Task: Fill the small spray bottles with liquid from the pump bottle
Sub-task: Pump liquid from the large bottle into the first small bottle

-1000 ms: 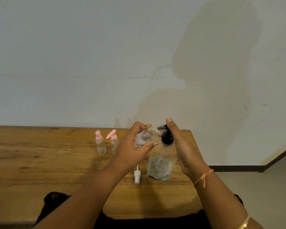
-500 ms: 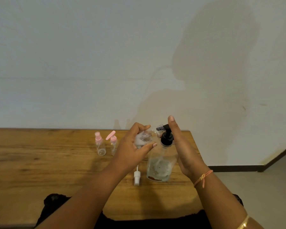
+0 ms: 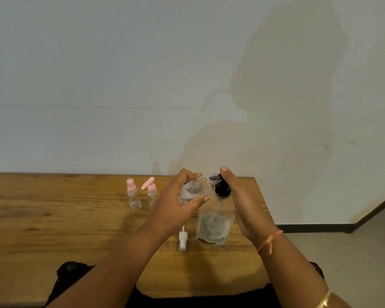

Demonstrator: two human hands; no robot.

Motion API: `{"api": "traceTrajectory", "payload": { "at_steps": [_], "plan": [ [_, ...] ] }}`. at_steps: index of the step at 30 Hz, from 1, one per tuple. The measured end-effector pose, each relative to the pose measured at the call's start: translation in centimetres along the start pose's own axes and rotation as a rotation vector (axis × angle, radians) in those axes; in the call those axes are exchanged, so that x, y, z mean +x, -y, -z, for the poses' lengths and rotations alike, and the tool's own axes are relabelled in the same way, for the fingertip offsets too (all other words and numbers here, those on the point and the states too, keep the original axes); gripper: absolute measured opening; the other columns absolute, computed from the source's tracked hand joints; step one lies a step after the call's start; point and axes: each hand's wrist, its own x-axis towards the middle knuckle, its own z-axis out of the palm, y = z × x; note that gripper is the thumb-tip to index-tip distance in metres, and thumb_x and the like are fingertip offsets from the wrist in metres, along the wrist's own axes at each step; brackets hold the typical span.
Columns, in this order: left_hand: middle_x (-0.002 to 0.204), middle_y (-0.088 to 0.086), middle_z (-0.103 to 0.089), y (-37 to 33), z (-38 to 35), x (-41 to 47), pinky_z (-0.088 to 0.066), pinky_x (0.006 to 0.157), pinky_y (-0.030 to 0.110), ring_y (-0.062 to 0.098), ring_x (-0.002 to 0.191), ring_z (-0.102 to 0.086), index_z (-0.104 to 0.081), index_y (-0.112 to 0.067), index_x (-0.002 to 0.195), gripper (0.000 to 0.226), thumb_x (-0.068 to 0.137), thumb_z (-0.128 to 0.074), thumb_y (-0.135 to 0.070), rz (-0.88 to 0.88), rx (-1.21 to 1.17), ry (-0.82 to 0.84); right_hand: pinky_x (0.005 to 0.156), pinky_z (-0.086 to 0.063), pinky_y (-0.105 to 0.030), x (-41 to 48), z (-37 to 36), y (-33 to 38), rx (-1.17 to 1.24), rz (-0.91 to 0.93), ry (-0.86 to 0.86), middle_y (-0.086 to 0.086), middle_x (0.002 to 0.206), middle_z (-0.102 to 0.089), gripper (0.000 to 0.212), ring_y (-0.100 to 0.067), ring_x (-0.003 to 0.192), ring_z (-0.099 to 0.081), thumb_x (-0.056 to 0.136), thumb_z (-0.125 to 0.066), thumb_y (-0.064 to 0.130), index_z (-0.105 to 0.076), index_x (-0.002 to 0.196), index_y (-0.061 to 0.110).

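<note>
A clear pump bottle (image 3: 212, 227) with a black pump head (image 3: 222, 189) stands near the table's right end, partly full of liquid. My left hand (image 3: 178, 203) grips a small clear spray bottle (image 3: 192, 190) with its mouth next to the pump nozzle. My right hand (image 3: 242, 203) lies along the right side of the pump bottle, its index finger straight on top of the pump head. A white spray cap (image 3: 183, 238) lies on the table just left of the pump bottle.
Two small clear bottles with pink tops (image 3: 133, 195) (image 3: 151, 192) stand side by side left of my hands. The wooden table (image 3: 53, 230) ends just right of the pump bottle, with floor beyond. A white wall rises behind.
My right index finger rose off the pump head and came back down onto it. My left hand keeps the small bottle at the nozzle.
</note>
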Motion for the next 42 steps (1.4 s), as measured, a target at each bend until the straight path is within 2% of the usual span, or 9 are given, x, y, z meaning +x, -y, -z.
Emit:
{"api": "traceTrajectory", "payload": {
  "at_steps": [3,8,13,16,21,26,30,35,42],
  "plan": [
    [0.109,-0.027,-0.052,-0.29,-0.04,-0.02,-0.041,0.074,-0.001,-0.026,0.1,-0.048,-0.048,-0.024,0.087,0.031,0.076,-0.073,-0.009,-0.039,-0.002,-0.027,0.071,-0.036,-0.019,-0.42,0.0,0.37,-0.006,0.035,0.003,0.022,0.08,-0.059,0.029,0.005,0.075,-0.05,0.089,-0.043,0.055,-0.063,0.077,0.038],
    [0.11,-0.028,-0.053,-0.04,0.02,0.13,-0.042,0.077,0.001,-0.023,0.102,-0.049,-0.047,-0.029,0.085,0.033,0.076,-0.073,-0.011,-0.05,0.008,-0.027,0.092,-0.027,-0.032,-0.25,0.06,0.67,-0.012,0.037,0.042,0.02,0.093,-0.06,0.047,0.007,0.087,-0.049,0.088,-0.033,0.065,-0.071,0.078,0.039],
    [0.11,-0.027,-0.053,0.13,0.06,0.09,-0.043,0.076,0.002,-0.023,0.099,-0.051,-0.047,-0.028,0.086,0.033,0.076,-0.073,-0.01,-0.028,0.001,-0.015,0.084,-0.031,-0.027,-0.2,-0.02,0.51,0.015,0.003,0.012,0.018,0.089,-0.06,0.027,0.004,0.082,-0.05,0.091,-0.043,0.053,-0.063,0.083,0.036],
    [0.109,-0.025,-0.055,0.35,0.06,0.11,-0.044,0.074,0.002,-0.021,0.095,-0.053,-0.046,-0.025,0.085,0.032,0.076,-0.073,-0.01,-0.006,-0.001,0.003,0.069,-0.036,-0.02,-0.07,-0.29,0.47,-0.009,0.004,-0.011,0.016,0.087,-0.06,0.027,0.004,0.082,-0.05,0.093,-0.044,0.05,-0.062,0.082,0.033],
    [0.11,-0.027,-0.054,0.3,0.14,-0.07,-0.045,0.075,0.003,-0.022,0.099,-0.051,-0.047,-0.026,0.088,0.03,0.077,-0.073,-0.015,0.002,0.031,0.015,0.068,-0.037,-0.02,-0.45,-0.25,0.48,0.002,0.005,-0.024,0.014,0.087,-0.064,0.028,0.002,0.083,-0.053,0.091,-0.045,0.05,-0.065,0.081,0.032],
    [0.111,-0.028,-0.055,0.07,0.19,-0.15,-0.043,0.079,0.002,-0.021,0.107,-0.048,-0.047,-0.031,0.085,0.031,0.076,-0.073,-0.016,-0.036,0.026,-0.024,0.091,-0.031,-0.031,-0.45,0.08,0.61,0.02,0.025,0.002,0.019,0.09,-0.063,0.042,0.005,0.087,-0.051,0.087,-0.039,0.063,-0.069,0.083,0.035],
    [0.112,-0.029,-0.053,0.07,0.13,0.02,-0.043,0.081,0.003,-0.022,0.105,-0.048,-0.046,-0.03,0.086,0.031,0.077,-0.073,-0.017,-0.04,0.034,-0.023,0.094,-0.031,-0.031,-0.46,0.14,0.68,0.031,0.022,0.034,0.012,0.102,-0.067,0.049,0.004,0.097,-0.053,0.085,-0.035,0.065,-0.073,0.087,0.034],
    [0.111,-0.028,-0.054,0.29,0.15,-0.03,-0.047,0.083,0.008,-0.021,0.102,-0.05,-0.045,-0.034,0.085,0.033,0.077,-0.073,-0.019,-0.014,0.051,0.003,0.075,-0.036,-0.021,-0.35,-0.06,0.41,0.041,-0.008,0.004,0.018,0.091,-0.063,0.029,0.006,0.087,-0.052,0.09,-0.044,0.053,-0.065,0.087,0.033],
    [0.11,-0.027,-0.053,0.19,0.0,-0.04,-0.044,0.079,0.003,-0.025,0.099,-0.048,-0.045,-0.03,0.085,0.032,0.077,-0.073,-0.016,-0.002,0.044,0.005,0.065,-0.034,-0.015,-0.24,-0.17,0.17,-0.009,0.026,-0.054,0.017,0.083,-0.062,0.031,0.004,0.079,-0.053,0.093,-0.042,0.05,-0.064,0.08,0.032]
  ]
}}
